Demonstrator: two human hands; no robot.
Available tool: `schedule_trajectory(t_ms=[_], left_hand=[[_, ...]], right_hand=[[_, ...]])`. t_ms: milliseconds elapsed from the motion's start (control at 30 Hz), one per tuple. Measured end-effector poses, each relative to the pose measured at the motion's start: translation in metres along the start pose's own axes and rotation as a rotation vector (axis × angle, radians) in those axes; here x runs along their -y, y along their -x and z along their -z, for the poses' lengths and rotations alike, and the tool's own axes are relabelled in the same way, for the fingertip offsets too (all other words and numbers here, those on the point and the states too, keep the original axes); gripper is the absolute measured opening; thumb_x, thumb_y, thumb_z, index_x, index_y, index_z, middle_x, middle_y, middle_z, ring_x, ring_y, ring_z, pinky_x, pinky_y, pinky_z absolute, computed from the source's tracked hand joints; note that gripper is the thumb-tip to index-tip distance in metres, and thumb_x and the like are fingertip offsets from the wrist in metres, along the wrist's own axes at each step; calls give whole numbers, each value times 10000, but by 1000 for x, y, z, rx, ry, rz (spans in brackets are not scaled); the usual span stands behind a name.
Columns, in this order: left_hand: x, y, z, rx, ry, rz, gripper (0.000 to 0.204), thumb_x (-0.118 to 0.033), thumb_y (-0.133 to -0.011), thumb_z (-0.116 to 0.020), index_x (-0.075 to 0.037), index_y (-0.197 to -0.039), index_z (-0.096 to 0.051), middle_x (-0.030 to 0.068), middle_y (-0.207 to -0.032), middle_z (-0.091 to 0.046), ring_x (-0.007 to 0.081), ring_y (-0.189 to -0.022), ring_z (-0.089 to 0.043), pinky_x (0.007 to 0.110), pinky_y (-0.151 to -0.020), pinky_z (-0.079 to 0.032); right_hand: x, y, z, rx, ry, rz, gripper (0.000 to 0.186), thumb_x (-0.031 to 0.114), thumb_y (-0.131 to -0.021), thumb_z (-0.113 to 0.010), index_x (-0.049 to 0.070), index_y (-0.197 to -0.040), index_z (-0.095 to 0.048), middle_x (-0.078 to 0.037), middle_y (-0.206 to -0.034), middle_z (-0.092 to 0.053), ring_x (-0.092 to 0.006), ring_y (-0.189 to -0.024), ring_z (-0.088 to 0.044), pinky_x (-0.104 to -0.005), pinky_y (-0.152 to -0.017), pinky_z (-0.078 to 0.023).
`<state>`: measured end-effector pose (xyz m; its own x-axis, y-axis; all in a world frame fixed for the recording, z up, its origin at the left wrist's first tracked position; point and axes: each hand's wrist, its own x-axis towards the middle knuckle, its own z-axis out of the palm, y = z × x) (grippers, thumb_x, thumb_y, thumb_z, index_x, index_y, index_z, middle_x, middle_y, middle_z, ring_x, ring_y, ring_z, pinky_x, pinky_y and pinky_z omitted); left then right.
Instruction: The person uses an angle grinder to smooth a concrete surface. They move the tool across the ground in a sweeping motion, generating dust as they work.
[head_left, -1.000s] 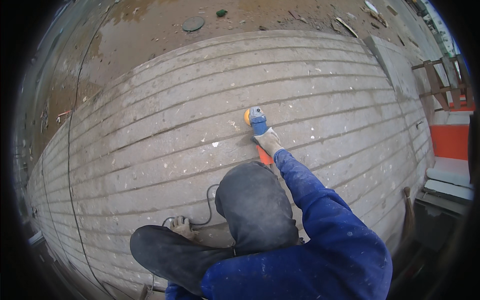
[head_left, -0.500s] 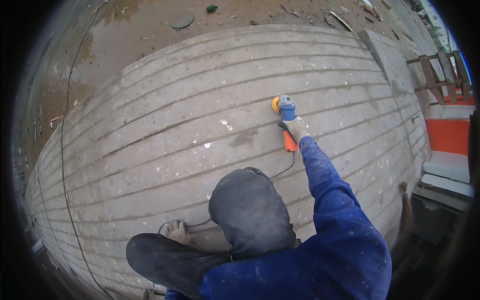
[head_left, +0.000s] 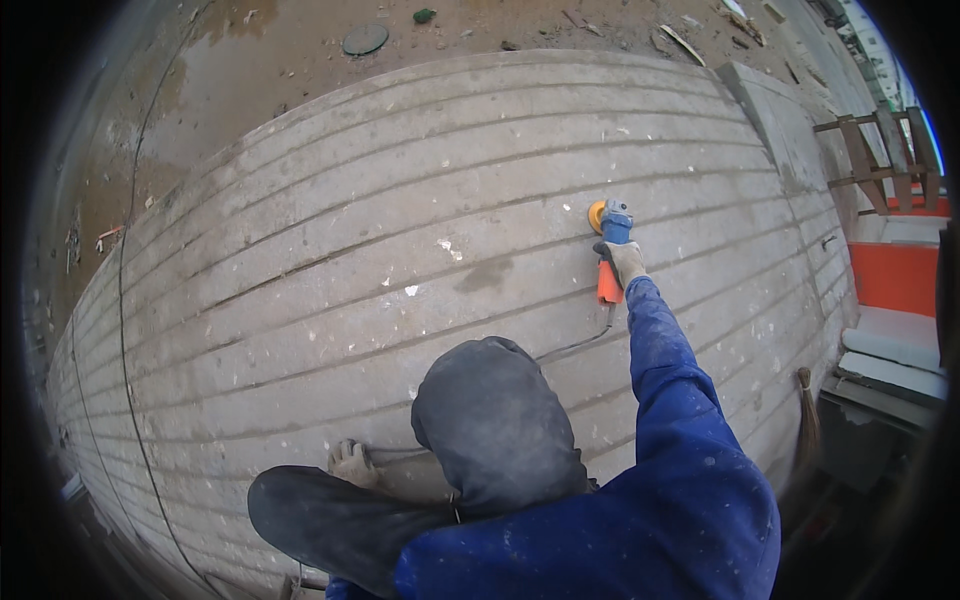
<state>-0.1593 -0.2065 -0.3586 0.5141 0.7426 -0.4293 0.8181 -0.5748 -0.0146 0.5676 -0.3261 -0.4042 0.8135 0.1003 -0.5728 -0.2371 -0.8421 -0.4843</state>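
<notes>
From where I stand, the gloved right hand [head_left: 626, 262] is clamped around one angle grinder [head_left: 616, 232], its single yellow wheel [head_left: 597, 214] at the grooved concrete [head_left: 330, 330]; expect a rigid, fairly heavy tool, best gripped mid-body. The gloved left hand [head_left: 355, 463] is beside one cord [head_left: 575, 348], closure indeterminable; rightward, one broom [head_left: 807, 425].

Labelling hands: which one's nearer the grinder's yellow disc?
Right. Right hand holds the grinder just behind the yellow disc; left hand is far back and left, by the left knee.
</notes>
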Motion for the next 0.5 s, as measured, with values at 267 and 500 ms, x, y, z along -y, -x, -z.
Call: schedule_trajectory(t_ms=[267,500], left_hand=[[6,5,18,30,27,-30,425,-266,-689,-772,-120,-1084,-716,100,-1222,-665,358,-1218,-595,521,-1063,-452],[-10,-2,13,-43,55,0,368,-262,-703,-749,-111,-1039,-736,101,-1183,-679,342,-1201,-610,513,-1042,-464]], right_hand=[[17,40,-23,126,82,132,403,337,-721,-891,19,-934,-765,-117,-819,-780,-236,-720,-764,-381,-671,-600],[-6,-2,-24,110,140,167,318,225,-744,-907,25,-916,-730,-85,-762,-740,-204,-621,-715,-377,-583,-578]])
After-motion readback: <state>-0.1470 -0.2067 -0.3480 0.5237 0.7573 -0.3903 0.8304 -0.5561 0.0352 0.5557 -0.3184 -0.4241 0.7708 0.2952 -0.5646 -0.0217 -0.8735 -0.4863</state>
